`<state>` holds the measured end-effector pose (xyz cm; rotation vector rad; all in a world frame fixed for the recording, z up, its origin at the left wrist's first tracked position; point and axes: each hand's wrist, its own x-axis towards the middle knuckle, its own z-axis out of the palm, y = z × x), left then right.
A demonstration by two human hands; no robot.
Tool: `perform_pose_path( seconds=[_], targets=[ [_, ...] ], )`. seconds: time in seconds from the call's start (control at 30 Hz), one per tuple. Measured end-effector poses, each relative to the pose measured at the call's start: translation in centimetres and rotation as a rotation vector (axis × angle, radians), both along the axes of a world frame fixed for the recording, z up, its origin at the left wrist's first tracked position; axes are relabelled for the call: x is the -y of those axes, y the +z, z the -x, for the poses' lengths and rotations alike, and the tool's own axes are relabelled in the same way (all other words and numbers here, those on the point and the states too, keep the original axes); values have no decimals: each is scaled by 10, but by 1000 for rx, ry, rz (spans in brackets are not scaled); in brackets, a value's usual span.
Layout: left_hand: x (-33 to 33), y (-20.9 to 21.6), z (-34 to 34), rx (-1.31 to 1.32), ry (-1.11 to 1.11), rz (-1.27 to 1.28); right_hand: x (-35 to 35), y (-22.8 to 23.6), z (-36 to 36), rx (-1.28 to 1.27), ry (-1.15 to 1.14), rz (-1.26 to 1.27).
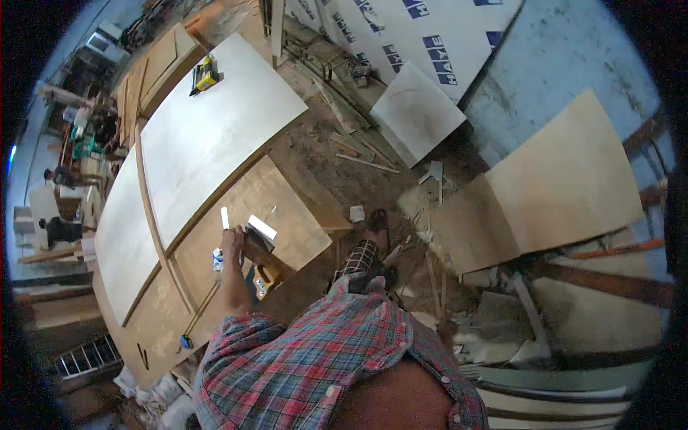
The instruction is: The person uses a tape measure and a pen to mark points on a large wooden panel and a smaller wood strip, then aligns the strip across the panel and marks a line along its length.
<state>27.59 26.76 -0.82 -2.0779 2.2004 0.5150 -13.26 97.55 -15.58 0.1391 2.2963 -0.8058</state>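
Note:
My left hand (233, 244) reaches over a brown board (290, 208), its fingers bent and closed. A narrow white strip (224, 217) shows right at the fingertips; whether they grip it I cannot tell. Just right of the hand is a block with a white face and a dark side (262, 227). A handsaw with a yellow-orange handle (266, 278) lies right of my forearm. Left of the forearm are a small blue-and-white item (217, 259) and a blue tape measure (186, 342) with its yellow blade drawn out. I cannot make out my right hand.
White sheets (222, 129) lie beyond the board, with a yellow-and-black tool (206, 74) on one. A wooden strip (150, 208) runs between them. Offcuts (365, 154) litter the floor. Panels (566, 179) stand at the right. A person (64, 175) is far left.

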Motion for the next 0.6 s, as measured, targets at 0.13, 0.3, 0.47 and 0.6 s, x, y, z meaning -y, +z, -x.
perform_pose_path(
  seconds=[0.13,0.3,0.47,0.6],
  targets=[
    [2,0,14,37,167,-17,69,-15,40,121,185,-18],
    [10,-5,20,0,342,-34,150,-16,162,127,284,-95],
    [23,-5,16,-31,594,-76,267,-23,330,57,408,-142],
    [57,3,57,-51,598,182,435,-33,441,-99,443,-28]
  ],
)
